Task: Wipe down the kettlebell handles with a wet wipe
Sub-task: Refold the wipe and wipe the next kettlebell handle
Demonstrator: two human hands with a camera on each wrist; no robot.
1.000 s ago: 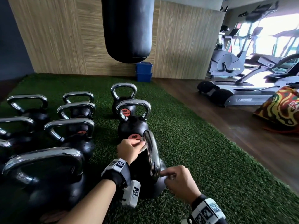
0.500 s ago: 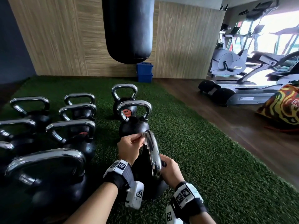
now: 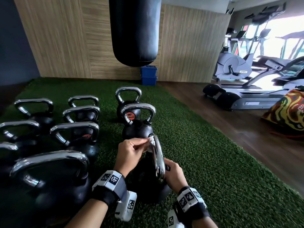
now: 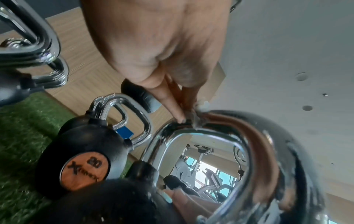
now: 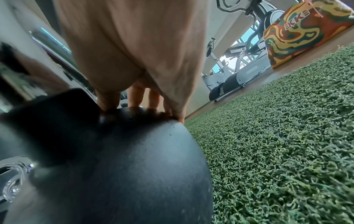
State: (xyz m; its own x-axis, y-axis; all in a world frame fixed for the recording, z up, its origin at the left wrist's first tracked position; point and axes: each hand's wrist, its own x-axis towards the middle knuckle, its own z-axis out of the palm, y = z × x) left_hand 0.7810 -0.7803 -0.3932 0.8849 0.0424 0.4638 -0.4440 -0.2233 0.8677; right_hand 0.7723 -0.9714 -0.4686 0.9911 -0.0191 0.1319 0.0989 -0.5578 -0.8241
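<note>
The nearest kettlebell [image 3: 148,188] stands on the green turf with its chrome handle [image 3: 159,162] edge-on to me. My left hand [image 3: 131,152] pinches a white wet wipe [image 3: 151,143] against the far top corner of that handle. In the left wrist view the fingers [image 4: 172,104] press the wipe [image 4: 202,105] onto the chrome handle [image 4: 254,145]. My right hand [image 3: 173,172] rests on the black body just right of the handle. In the right wrist view its fingertips [image 5: 145,106] touch the top of the black ball [image 5: 124,166].
Several more kettlebells [image 3: 75,132] stand in rows to the left and one marked 20 [image 3: 138,127] just beyond. A black punching bag [image 3: 134,30] hangs ahead over a blue bin [image 3: 148,76]. Treadmills [image 3: 246,94] and a patterned bag [image 3: 286,116] sit on the wood floor at right.
My right hand left the near end of the handle and moved forward onto the kettlebell body beside it. My left hand stays at the handle's far top with the wipe.
</note>
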